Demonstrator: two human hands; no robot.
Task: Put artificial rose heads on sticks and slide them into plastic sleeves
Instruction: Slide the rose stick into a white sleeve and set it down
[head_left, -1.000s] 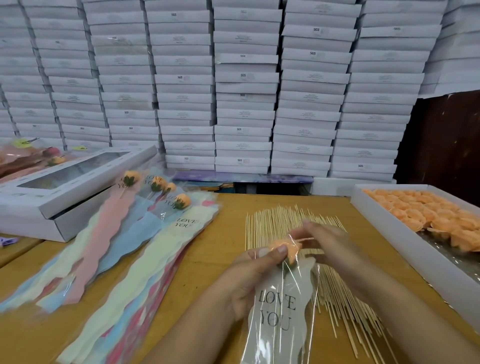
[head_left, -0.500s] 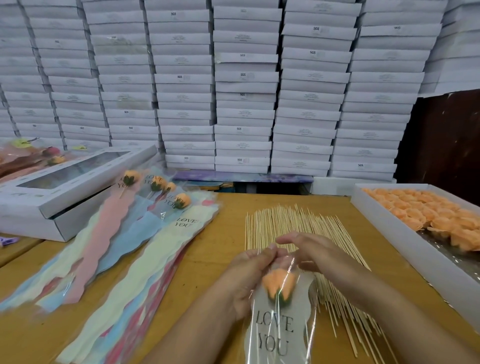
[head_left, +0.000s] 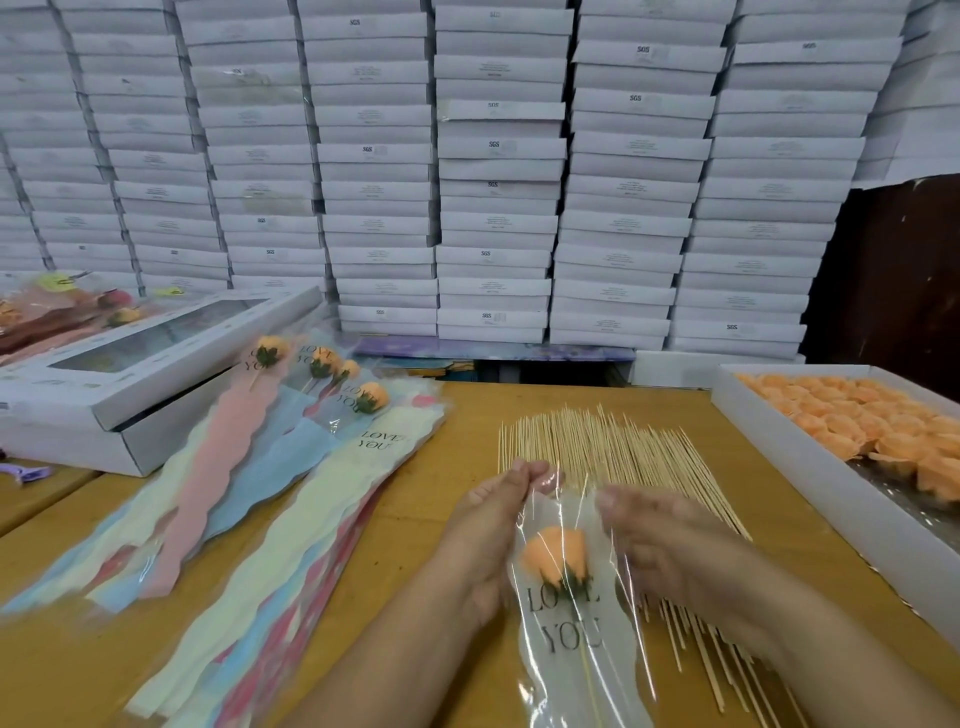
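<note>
Sleeve (head_left: 574, 639) veils rose (head_left: 555, 553); left hand (head_left: 493, 525) pinches its top, blurred right hand's (head_left: 670, 540) fingers unreadable.

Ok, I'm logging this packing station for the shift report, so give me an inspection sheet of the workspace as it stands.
Surface: wooden table, partly covered.
Job's things: orange rose head on a stick inside the clear sleeve; loose sticks; tray of rose heads; sleeve pile with finished roses.
Clutter: windowed box; purple tool.
Grippers: left hand pinches the sleeve's top; right hand blurred beside it.
Cables: nothing seen.
Surroundings: stacked white boxes.
</note>
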